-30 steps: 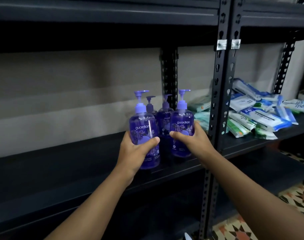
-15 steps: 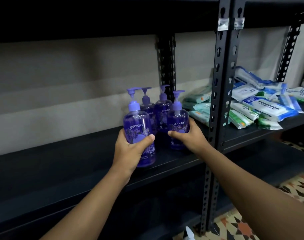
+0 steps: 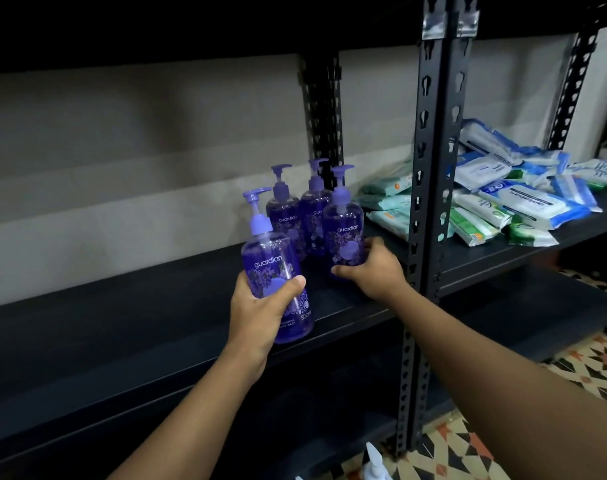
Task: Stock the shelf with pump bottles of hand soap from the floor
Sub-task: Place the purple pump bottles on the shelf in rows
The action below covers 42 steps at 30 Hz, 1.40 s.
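My left hand (image 3: 260,306) grips a purple pump bottle of hand soap (image 3: 272,258), tilted slightly left, at the front edge of the dark shelf (image 3: 139,323). My right hand (image 3: 371,268) wraps the lower part of a second purple bottle (image 3: 343,230), which stands upright on the shelf further back. Two more purple bottles stand behind them, one on the left (image 3: 284,211) and one on the right (image 3: 315,209), close to the rear upright. The base of the left-hand bottle is near the shelf edge; I cannot tell whether it rests on the shelf.
A black slotted upright post (image 3: 430,202) stands just right of my right hand. Beyond it lies a pile of wet-wipe packs (image 3: 509,199). White pump tops (image 3: 374,459) show at the bottom, over the patterned floor (image 3: 589,368). A lower shelf (image 3: 537,306) sits below.
The view has shifted, so the bottles sit lower in frame. My right hand's bottle has moved back toward the rear pair and my hand sits lower on it. My left hand still holds its bottle.
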{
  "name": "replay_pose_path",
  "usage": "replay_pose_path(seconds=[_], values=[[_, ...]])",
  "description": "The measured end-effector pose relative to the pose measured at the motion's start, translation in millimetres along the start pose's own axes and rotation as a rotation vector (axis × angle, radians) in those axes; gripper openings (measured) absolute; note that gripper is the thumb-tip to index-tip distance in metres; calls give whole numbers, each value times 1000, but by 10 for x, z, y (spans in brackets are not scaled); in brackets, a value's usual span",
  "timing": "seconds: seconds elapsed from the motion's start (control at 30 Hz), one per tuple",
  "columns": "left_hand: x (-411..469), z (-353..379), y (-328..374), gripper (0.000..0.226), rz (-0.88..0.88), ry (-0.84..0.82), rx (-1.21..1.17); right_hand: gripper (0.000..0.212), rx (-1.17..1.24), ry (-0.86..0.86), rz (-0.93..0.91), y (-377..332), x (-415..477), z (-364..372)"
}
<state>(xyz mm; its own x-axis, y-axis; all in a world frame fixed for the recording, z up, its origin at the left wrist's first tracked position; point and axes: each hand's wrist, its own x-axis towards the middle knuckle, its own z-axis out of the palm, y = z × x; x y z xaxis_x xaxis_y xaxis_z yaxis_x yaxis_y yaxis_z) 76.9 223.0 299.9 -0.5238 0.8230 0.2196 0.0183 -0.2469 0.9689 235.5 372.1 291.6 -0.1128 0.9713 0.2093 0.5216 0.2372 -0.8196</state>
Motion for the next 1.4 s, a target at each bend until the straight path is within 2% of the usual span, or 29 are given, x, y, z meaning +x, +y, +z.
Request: replay_pose_path(seconds=[0.73, 0.93, 1.0, 1.07, 1.13, 1.23, 1.4], values=[[-29, -99, -24, 45, 4, -25, -19, 79, -146, -62, 120, -157, 273, 137], [-30, -32, 2, 54, 23, -18, 28, 92, -147, -29, 79, -101, 180, 131], [-14, 5, 26, 54, 41, -20, 61, 84, -229, -30, 11, -42, 130, 81], [22, 55, 53, 51, 63, -17, 106, 71, -460, -72, -73, 25, 76, 39], [82, 129, 69, 49, 86, -17, 147, 66, -596, -123, -130, 86, 38, 44], [184, 257, 43, 56, 119, -12, 217, 70, -628, -211, -118, 105, 24, 83], [391, 397, -77, 74, 139, 10, 321, 74, -686, -258, -101, 125, 4, 103]])
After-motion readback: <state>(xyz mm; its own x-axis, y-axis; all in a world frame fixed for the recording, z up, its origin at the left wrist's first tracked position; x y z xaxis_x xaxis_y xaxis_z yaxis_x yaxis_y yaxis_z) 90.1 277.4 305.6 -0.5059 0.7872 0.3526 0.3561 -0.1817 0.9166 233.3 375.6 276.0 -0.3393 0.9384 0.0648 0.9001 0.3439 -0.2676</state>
